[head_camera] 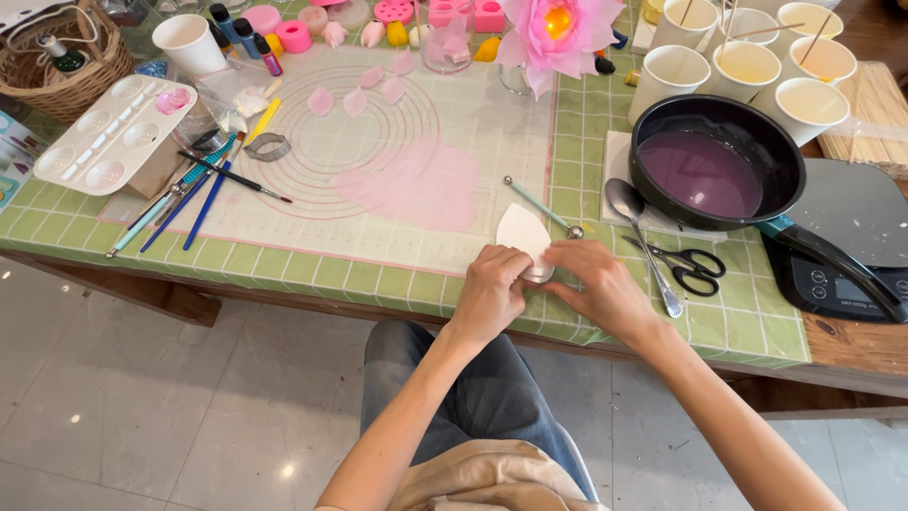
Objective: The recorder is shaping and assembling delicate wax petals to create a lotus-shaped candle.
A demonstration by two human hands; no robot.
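Two hands grip one white petal-shaped piece [523, 236] at the table's near edge: left hand [490, 291] pinches its near-left base, right hand [603, 289] clamps the near-right. Keep pressure even; the ball-tipped tool [541, 206] lies just right, metal spoon [643, 242] beyond.

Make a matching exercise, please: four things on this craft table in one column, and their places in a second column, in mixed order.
Things:
1. white petal-shaped piece
2. black-handled scissors
3. black pan of purple liquid
4. white paint palette

Places:
A. far left, beside the wicker basket
B. between both hands
C. right of the metal spoon
D. below the white paper cups

Pairs: 1-B, 2-C, 3-D, 4-A
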